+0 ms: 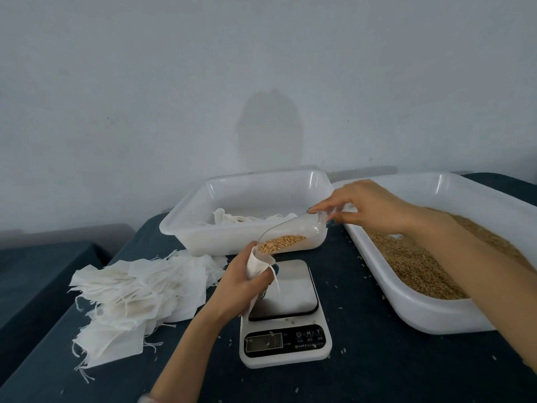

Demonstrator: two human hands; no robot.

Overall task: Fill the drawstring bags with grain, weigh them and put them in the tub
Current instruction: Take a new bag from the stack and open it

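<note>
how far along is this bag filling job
Done: a few bags lie in the tub at the back. In hand: the left hand holds one bag open above the scale while the right hand tips a clear scoop of grain into it. Left: weigh that bag, put it in the tub, then work through the large pile of empty bags.
</note>
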